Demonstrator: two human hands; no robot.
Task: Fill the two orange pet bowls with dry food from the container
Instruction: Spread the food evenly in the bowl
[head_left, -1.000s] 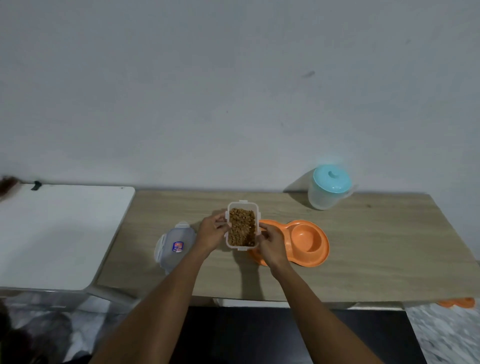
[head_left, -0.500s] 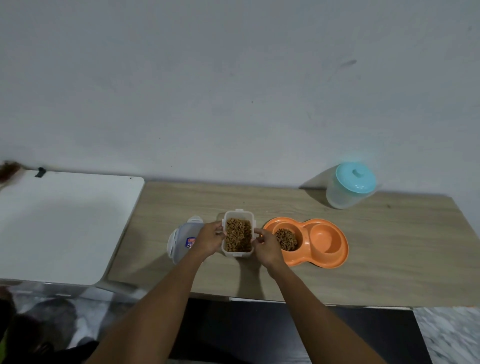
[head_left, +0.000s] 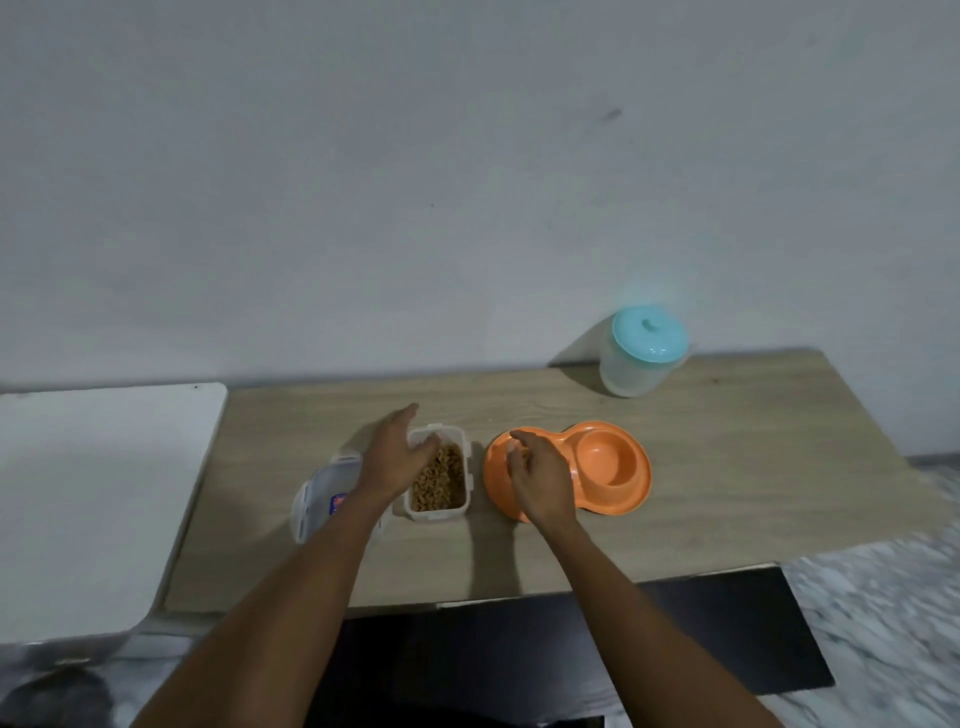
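I judge we're mid-fill. My right grip (head_left: 537, 478), fingers curled, hangs over the left orange bowl (head_left: 498, 467) (whether it pinches kibble, I cannot tell); the right orange bowl (head_left: 608, 462) looks bare. My left grip (head_left: 395, 457), fingers spread, rests at the open container (head_left: 462, 506) of dry food (head_left: 439, 478), frame centre. Next move: scoop and carry right. The surface (head_left: 727, 493) has open room at lower right, though its front edge is near.

Left hand (head_left: 397, 457) is flat, fingers straight, over the clear rectangular plastic container (head_left: 437, 513) of brown dry kibble (head_left: 441, 480) on the light wooden tabletop (head_left: 727, 467). Right hand (head_left: 540, 480) is over the left bowl of the orange plastic double pet dish (head_left: 641, 483), fingers curled down; grip unclear. Clear snap-lock lid (head_left: 317, 499) lies just left of the container. Translucent jar with teal lid (head_left: 644, 353) stands by the wall.
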